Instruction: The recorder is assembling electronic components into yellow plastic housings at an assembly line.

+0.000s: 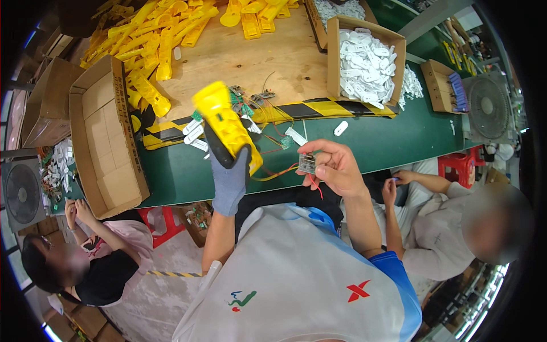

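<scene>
White shirt cloth [296, 256] fills the lower middle of the frame, carrying a red emblem [358, 290] and a green one [249, 297]. Just above, the gloved left hand [231, 174] grasps a yellow plastic housing [223, 117] at the frame's centre; the bare right hand [339, 168] pinches a small module [307, 163], its exact kind hard to make out from here. A yellow wire [272, 177] runs from it toward the housing; a red wire [317, 187] dangles below. I'd judge this piece partly done: wiring begun, module outside the housing. Beyond lie tangled circuit boards [262, 96]. Dark print on the left carton [128, 122] is too slanted to read. Farther, more yellow housings [165, 40], upper left, and white plastic pieces [367, 62], upper right, suggest plenty remains.
</scene>
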Tool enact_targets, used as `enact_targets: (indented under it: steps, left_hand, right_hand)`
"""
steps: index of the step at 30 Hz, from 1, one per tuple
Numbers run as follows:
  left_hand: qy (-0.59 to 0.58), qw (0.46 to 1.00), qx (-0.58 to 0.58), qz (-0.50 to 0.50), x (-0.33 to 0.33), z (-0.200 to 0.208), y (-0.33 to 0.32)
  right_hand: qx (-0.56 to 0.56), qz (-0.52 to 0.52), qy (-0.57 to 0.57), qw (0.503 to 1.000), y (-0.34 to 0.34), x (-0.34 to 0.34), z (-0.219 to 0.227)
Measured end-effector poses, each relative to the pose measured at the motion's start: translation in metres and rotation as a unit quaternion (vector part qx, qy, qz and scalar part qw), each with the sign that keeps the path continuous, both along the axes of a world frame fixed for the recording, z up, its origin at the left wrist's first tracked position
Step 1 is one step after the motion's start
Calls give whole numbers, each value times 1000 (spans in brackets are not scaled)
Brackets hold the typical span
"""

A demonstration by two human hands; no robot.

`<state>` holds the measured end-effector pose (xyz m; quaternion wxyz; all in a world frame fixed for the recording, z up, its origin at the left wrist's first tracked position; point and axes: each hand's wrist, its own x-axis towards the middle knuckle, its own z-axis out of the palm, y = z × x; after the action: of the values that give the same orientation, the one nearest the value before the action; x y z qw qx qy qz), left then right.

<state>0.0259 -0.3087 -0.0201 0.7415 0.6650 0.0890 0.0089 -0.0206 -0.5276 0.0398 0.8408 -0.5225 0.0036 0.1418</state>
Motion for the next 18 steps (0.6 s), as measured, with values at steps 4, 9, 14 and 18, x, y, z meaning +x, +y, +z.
enact_targets:
  steps: [4,9,14,18]
  left_hand:
    - [67,968,-148,-190,-9,17,1]
    - [92,975,-37,-201,-27,-18,-17]
    - [27,988,-32,-150,-29,-15,-20]
    - [20,980,35,-195,-16,-9,-17]
  right_hand:
    - [-16,-28,46,998,4,10,-9]
    - [-255,-70,35,964,35,18,-25]
    - [-158,-57,50,985,27,13,-38]
    - [-123,-55,25,991,13,10,-39]
